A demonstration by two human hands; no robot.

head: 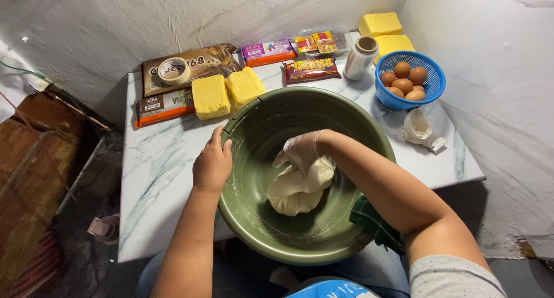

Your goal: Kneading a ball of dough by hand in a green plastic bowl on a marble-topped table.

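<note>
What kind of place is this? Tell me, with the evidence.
Probably a makeshift home baking corner. A gloved right hand presses dough in a green basin that the bare left hand steadies, on a small marble-patterned table with butter blocks and a basket of eggs.

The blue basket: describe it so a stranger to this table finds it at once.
Start at the big green bowl in the middle of the marble table, then look past its far right rim toward the corner of the white walls. There sits the blue basket, a round plastic mesh basket beside a roll of clear film. It alone is blue and holds brown eggs.
</note>
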